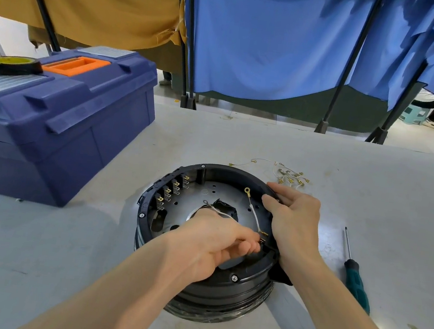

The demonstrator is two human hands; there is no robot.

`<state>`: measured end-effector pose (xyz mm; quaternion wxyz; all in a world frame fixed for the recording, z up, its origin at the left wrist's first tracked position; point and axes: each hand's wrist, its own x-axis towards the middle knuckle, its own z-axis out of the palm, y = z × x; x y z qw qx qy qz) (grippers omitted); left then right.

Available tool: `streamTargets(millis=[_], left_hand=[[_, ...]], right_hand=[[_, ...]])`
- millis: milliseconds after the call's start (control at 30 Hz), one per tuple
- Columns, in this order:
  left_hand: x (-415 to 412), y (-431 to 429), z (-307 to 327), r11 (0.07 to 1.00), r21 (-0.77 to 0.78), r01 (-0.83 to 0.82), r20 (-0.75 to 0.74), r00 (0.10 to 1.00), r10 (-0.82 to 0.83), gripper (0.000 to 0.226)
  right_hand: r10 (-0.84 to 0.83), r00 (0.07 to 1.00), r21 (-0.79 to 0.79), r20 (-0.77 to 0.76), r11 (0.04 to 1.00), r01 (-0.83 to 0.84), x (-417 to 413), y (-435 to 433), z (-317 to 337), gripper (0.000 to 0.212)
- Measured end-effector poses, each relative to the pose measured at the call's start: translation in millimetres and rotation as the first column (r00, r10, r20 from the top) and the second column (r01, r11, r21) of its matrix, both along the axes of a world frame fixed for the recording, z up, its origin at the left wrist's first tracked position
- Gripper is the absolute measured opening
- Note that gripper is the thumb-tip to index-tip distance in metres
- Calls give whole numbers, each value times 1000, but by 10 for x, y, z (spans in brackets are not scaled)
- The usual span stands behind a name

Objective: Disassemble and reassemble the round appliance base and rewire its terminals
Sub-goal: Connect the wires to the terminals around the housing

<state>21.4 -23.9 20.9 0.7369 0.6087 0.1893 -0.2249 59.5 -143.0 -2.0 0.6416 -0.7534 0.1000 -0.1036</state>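
Grey table point(373, 170), black open-topped round base point(224, 293)

The round base point(221, 299) stands mid-surface point(37, 238); a toolbox point(64, 132) sits behind-left, a tape roll point(12, 65) on its lid. Loose wires point(291, 174) lie behind the base, a screwdriver point(355, 277) to its right. The left hand point(208, 245) pinches a wire point(222, 213) inside it; the right hand point(293, 220) grips its right rim.

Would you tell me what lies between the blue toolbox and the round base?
Head view: only bare table between the toolbox and the round base.
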Motion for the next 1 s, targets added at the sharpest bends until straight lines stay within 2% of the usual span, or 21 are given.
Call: streamTargets(millis=[33, 167, 300, 433, 567, 667, 800, 900, 1000], left_hand=[[-11, 9, 13, 1000, 6, -2, 12, 1000, 2, 6], [-54, 84, 40, 994, 110, 14, 75, 997, -23, 28], [-41, 140, 41, 944, 280, -174, 308, 948, 84, 27], [-58, 64, 53, 926, 334, -178, 404, 914, 30, 27], [-5, -14, 86, 905, 411, -114, 375, 926, -53, 30], [22, -70, 70, 892, 433, -130, 348, 937, -32, 28], [52, -58, 62, 947, 287, -146, 185, 978, 95, 21], [71, 5, 83, 971, 213, -112, 80, 992, 97, 16], [68, 63, 86, 976, 203, -78, 69, 995, 65, 18]], right_hand=[[4, 1000, 3, -6, 1000, -4, 0, 0, 2, 31], [13, 1000, 6, -12, 1000, -13, -15, -1, 7, 31], [13, 1000, 2, -11, 1000, -13, -9, -8, 21, 32], [18, 1000, -17, 4, 1000, -18, -18, -10, 28, 32], [19, 1000, -22, 8, 1000, -19, -17, -22, 28, 31], [20, 1000, -9, 2, 1000, -20, -14, -18, 21, 31], [20, 1000, -13, 6, 1000, -19, -7, -19, 18, 31], [26, 1000, -5, 3, 1000, -26, -4, -21, 16, 31], [30, 1000, -7, 7, 1000, -30, -8, -23, 22, 31]])
